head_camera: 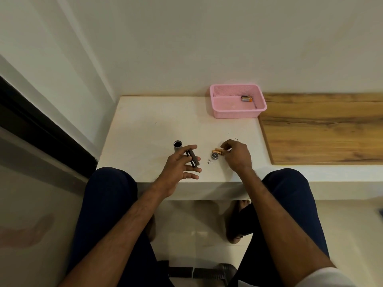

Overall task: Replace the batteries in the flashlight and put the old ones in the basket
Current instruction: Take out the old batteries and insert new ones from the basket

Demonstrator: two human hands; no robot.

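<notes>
Left hand (179,170): fingers spread, gripping a dark battery holder (193,158) just above the worktop (145,125).
Flashlight tube (177,147): upright on the worktop, open end up, just beside the left fingertips.
Right hand (237,155): fingers curled, pinching one end of the gold batteries (217,151), which lie on the worktop.
Cap (215,156): on the worktop, against the gold batteries.
Basket (236,113): pink, far right corner of the worktop.
Old batteries (246,98): in the basket, near its right wall.
</notes>
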